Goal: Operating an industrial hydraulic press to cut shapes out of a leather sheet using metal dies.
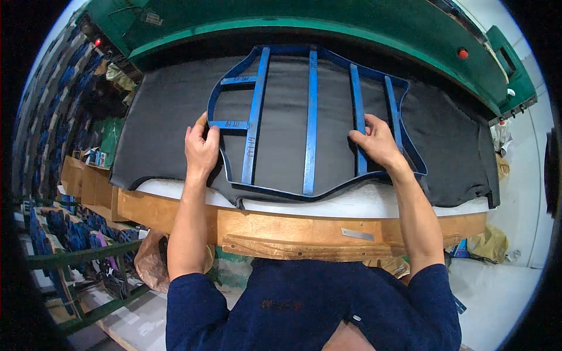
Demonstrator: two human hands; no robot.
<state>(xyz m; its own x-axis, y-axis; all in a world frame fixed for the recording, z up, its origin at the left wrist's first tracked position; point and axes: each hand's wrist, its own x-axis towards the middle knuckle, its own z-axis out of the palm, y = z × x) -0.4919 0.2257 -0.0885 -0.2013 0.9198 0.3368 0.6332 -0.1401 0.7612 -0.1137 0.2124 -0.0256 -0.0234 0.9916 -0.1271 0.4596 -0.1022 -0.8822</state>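
Note:
A blue metal cutting die (311, 123), a curved outline band with several flat crossbars, lies on a sheet of black material (164, 117). At the die's left edge, my left hand (202, 149) is closed around the rim, thumb near the end of a short crossbar. My right hand (379, 141) grips one of the upright crossbars on the right side, thumb on its near face and fingers behind it. The black sheet spreads out past the die on both sides, and its near edge is ragged.
Under the sheet is a white board (263, 206) on a wooden table edge (281, 228), where a small metal plate (357, 234) lies. Behind rises a green machine (281, 17) with a red button (463, 54). Left stand cardboard boxes (96, 184) and racks of blue dies (47, 117).

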